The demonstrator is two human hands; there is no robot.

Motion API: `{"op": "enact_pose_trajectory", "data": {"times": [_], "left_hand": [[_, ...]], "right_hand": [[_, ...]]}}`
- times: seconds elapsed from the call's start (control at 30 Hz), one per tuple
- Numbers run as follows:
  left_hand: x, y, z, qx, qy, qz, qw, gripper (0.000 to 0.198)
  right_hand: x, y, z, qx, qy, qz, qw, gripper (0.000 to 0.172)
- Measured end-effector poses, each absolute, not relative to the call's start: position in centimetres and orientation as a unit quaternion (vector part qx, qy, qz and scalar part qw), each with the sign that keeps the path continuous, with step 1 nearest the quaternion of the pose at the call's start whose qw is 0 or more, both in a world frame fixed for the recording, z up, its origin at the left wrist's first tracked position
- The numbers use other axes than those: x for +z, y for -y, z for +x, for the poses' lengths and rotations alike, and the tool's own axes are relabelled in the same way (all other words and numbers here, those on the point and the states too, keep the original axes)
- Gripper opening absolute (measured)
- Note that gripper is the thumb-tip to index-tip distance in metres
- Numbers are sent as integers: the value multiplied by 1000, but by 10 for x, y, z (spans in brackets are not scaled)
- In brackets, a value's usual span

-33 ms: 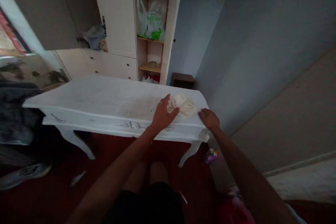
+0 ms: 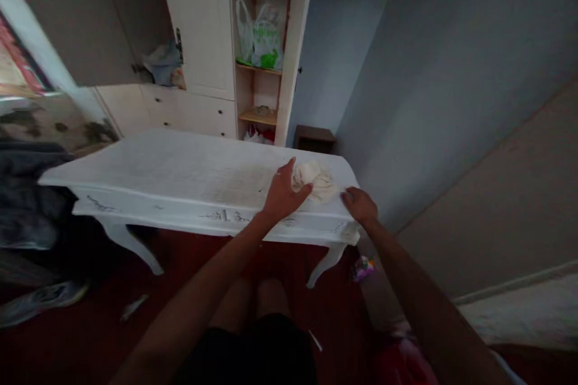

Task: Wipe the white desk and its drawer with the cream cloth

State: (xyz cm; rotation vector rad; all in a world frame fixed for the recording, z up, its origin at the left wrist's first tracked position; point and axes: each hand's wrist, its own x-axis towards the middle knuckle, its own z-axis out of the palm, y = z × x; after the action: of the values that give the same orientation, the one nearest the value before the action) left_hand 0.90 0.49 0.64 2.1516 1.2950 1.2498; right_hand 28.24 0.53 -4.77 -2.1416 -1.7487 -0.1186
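Observation:
A crumpled cream cloth (image 2: 318, 181) lies on the right part of a white low table (image 2: 180, 171). My left hand (image 2: 282, 195) presses on the cloth's left side, thumb and fingers closed around its edge. My right hand (image 2: 360, 204) rests on the table's front right corner beside the cloth, fingers curled over the edge. My knees show below the table's front.
A cream wardrobe (image 2: 203, 30) stands behind the table, with a plastic bag (image 2: 259, 39) on an open shelf. A small brown stand (image 2: 315, 138) sits in the corner. Grey walls close in on the right. Dark clothes (image 2: 27, 198) and a shoe (image 2: 43, 299) lie at the left on the red floor.
My left hand has shifted slightly to the right and bunched the cloth a little tighter. My right hand has stayed on the corner.

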Motion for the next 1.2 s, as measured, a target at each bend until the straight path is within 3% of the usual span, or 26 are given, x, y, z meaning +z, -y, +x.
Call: {"op": "enact_pose_trajectory", "data": {"times": [0.23, 0.47, 0.73, 0.97, 1.2], "left_hand": [[12, -28, 72, 247, -569, 773, 128, 118], [-7, -40, 92, 212, -562, 794, 94, 114], [-25, -22, 53, 412, -461, 772, 149, 69], [-57, 63, -19, 612, -390, 649, 228, 57], [-107, 114, -103, 691, -564, 409, 195, 55]], "right_hand": [[-49, -7, 284, -61, 624, -753, 198, 41], [-48, -8, 284, -59, 622, -754, 203, 43], [-47, -5, 283, -43, 609, -760, 222, 40], [-47, -5, 283, -51, 625, -747, 221, 39], [-46, -4, 282, -48, 616, -757, 214, 41]]}}
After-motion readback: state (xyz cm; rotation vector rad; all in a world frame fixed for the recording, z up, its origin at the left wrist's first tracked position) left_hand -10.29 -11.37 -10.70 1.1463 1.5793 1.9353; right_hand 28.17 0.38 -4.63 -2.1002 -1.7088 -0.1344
